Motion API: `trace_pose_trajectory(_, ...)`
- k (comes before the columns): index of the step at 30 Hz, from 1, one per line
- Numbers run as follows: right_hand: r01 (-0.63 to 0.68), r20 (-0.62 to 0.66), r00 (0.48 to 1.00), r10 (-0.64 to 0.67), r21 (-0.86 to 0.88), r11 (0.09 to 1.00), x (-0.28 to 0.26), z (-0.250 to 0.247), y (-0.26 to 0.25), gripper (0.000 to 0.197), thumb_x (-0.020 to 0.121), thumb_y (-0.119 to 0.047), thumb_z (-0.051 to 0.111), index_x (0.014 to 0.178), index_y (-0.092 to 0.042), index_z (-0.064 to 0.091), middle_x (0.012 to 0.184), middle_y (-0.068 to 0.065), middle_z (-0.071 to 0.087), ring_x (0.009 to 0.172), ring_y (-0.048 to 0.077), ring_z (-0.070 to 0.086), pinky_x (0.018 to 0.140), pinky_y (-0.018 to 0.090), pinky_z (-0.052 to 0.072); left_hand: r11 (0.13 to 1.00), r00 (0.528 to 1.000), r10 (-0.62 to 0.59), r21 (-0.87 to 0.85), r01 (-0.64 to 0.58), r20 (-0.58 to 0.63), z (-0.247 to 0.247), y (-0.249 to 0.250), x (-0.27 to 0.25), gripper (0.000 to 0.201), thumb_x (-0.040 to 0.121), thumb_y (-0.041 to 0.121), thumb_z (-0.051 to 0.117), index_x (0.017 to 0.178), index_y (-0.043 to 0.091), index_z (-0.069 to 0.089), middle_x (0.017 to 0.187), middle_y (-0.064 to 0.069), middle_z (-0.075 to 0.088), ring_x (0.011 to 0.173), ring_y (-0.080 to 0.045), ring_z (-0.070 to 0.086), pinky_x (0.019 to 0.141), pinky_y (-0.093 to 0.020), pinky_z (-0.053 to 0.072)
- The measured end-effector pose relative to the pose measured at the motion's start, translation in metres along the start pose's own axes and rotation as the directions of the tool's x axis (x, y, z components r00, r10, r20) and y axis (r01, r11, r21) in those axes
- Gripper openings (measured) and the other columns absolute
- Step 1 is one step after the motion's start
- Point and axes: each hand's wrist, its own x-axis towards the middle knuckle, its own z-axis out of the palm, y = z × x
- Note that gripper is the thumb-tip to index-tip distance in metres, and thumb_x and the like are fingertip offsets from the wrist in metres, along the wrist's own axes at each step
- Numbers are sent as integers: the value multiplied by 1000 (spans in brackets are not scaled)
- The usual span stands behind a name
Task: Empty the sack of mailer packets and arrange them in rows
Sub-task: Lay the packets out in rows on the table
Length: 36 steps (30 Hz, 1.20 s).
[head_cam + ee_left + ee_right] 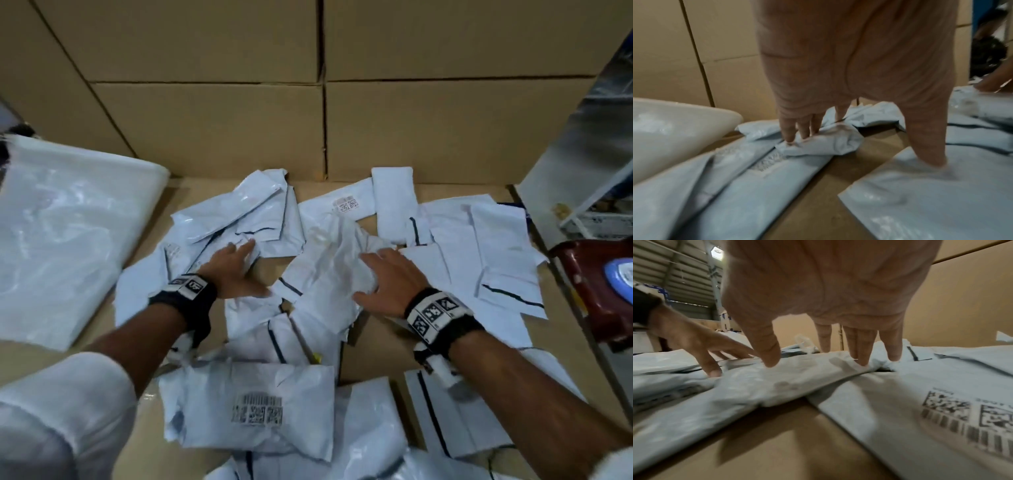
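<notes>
Both forearms reach forward, bare below rolled white sleeves [68,404], each wrist wrapped in a dark band with black-and-white markers. The left hand [236,270] lies palm down, fingers [789,129] straight and close together, thumb spread toward the right hand. The right hand [390,281] sits just beside it, palm down, fingers [861,347] splayed, tips pressing downward.

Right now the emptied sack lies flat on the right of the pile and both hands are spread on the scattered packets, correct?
Not quite: the sack lies flat on the left of the pile, as the head view shows. The rest holds: the left hand and the right hand are both spread with straight fingers on the scattered packets, which are not yet in rows.
</notes>
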Motion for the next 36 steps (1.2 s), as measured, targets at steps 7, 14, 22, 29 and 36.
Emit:
trace_pose_trajectory(7,69,96,993,-71,25,997,-61,21,-56,102,72,-80,64,156,-38,23,162,8,25,147,28,28,120,42,28,994,994,-84,70,89,-67,-6,-60,-74,130,46,102,49,154,38,14,163,-12,8,150,-34,9,120,-52,15)
trace_pose_trajectory(14,122,294,948,-120,11,992,-103,57,-128,126,52,-99,57,157,-44,16,168,10,3,154,31,9,123,43,16,998,997,51,46,-54,55,32,-107,-103,126,47,79,68,153,29,21,159,-15,17,147,-36,14,120,-47,19)
trace_pose_trajectory(22,284,51,958,-283,-25,958,-138,114,-198,95,72,-75,64,152,-37,31,164,12,16,149,31,22,123,48,21,902,939,342,-268,-337,-33,51,-152,-168,60,65,24,62,124,16,57,125,10,56,115,-9,55,99,-22,40)
trace_pose_trajectory(29,282,-133,951,-278,11,959,-184,135,-203,105,62,-83,60,150,-34,31,151,9,35,141,29,33,119,56,23,868,907,354,-282,-410,-228,54,-150,-220,74,78,74,62,139,38,43,134,11,48,122,-7,46,102,-30,41)
trace_pose_trajectory(36,267,-180,945,-272,-52,962,-188,128,-154,74,65,-31,77,134,-29,52,144,12,41,136,34,40,118,57,25,897,885,409,-79,-434,-224,88,-84,-247,74,72,90,49,115,30,51,133,8,46,116,-11,47,99,-31,46)
